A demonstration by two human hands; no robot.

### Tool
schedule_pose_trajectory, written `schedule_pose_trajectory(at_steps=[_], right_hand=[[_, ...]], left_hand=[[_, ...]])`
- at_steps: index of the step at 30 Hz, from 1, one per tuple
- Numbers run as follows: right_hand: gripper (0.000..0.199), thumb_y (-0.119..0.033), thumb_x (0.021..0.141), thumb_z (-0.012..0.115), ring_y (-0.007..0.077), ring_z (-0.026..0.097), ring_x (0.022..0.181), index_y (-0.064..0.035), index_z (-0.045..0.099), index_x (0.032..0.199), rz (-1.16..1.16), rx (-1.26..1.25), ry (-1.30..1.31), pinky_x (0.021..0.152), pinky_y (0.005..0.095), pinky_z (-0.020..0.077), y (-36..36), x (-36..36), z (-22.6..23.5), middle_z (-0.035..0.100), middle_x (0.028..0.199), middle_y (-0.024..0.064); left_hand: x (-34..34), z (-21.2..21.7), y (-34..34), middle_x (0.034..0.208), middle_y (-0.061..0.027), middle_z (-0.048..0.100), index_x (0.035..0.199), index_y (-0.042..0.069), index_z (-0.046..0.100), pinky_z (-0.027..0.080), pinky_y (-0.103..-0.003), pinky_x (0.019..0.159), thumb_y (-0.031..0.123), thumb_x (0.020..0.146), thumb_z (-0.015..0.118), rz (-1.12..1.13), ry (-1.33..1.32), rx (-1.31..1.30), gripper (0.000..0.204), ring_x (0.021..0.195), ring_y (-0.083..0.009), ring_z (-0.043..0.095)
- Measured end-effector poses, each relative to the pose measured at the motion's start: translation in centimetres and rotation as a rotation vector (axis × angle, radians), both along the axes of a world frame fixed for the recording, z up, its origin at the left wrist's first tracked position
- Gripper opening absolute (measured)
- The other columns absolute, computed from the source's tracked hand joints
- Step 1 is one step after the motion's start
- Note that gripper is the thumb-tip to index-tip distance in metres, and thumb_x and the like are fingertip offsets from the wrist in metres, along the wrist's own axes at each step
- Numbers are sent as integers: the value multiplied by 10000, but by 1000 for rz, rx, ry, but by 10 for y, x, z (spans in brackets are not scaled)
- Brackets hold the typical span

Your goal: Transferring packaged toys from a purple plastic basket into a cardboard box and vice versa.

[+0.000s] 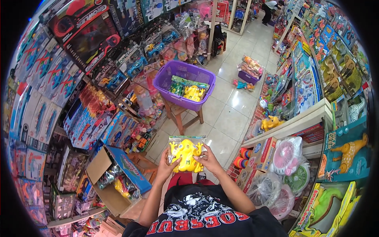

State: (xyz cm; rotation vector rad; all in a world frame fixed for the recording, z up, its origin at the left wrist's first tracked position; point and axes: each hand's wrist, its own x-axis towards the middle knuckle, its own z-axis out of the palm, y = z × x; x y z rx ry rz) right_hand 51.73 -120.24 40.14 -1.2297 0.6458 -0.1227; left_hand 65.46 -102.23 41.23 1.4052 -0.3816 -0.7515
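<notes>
Item in hand: the left hand (165, 168) is closing around the lower left edge of a clear packet holding a yellow frog toy (185, 154), and the right hand (208, 161) is pinching its lower right edge, both gripping it at the lower centre of the frame, just above the person's chest. The packet is standing upright and facing the camera, its long axis running roughly top to bottom, the frog's head pointing up toward the top of the frame and its legs spreading sideways. Status, judged from the layout: one like packet is already lying in the purple basket (185, 84) on the wooden stool (182, 114) at upper centre, well apart from the hands; the held one is not yet set down anywhere. Open cardboard box (112, 177) of packaged toys sitting at lower left, near the left forearm. Shelves of boxed toys are lining both sides of the frame.
</notes>
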Motion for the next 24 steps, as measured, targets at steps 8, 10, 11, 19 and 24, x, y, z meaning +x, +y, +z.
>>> schedule_pose_trajectory(at_steps=[8, 10, 11, 19, 24], right_hand=[[955, -311, 806, 771, 202, 619, 873, 4, 163, 1472, -86, -134, 131, 708, 285, 517, -43, 85, -9, 503, 1155, 173], [948, -309, 804, 772, 204, 620, 871, 2, 174, 1471, -120, -174, 121, 695, 289, 521, -52, 109, -8, 496, 1173, 176], [942, -307, 803, 773, 207, 622, 869, 0, 185, 1471, -144, -207, 107, 682, 293, 526, -56, 120, -8, 488, 1192, 178], [837, -211, 832, 742, 169, 613, 856, -36, 235, 1475, -211, -192, 85, 680, 271, 520, -82, 191, 2, 482, 1144, 136], [808, -156, 844, 727, 136, 596, 832, -61, 246, 1486, -247, -172, 62, 661, 246, 503, -104, 222, -3, 468, 1129, 112]], left_hand=[[107, -10, -53, 1335, -177, 456, 1391, -16, 291, 435, -331, 999, 50, 842, 703, -97, 21, 8, 690, 1220, -226, 481], [132, -8, -68, 1329, -175, 459, 1388, -5, 298, 439, -329, 990, 49, 843, 701, -96, 73, 33, 680, 1215, -224, 483], [145, -8, -74, 1319, -174, 465, 1385, 5, 305, 445, -326, 978, 64, 846, 703, -104, 91, 56, 672, 1203, -224, 491], [236, -16, -113, 1262, -159, 517, 1380, 10, 332, 461, -320, 939, 172, 872, 692, -207, -23, 44, 644, 1103, -218, 562], [275, -6, -140, 1349, -166, 459, 1408, -1, 312, 443, -319, 965, 154, 892, 668, -297, -198, 111, 645, 1190, -215, 507]])
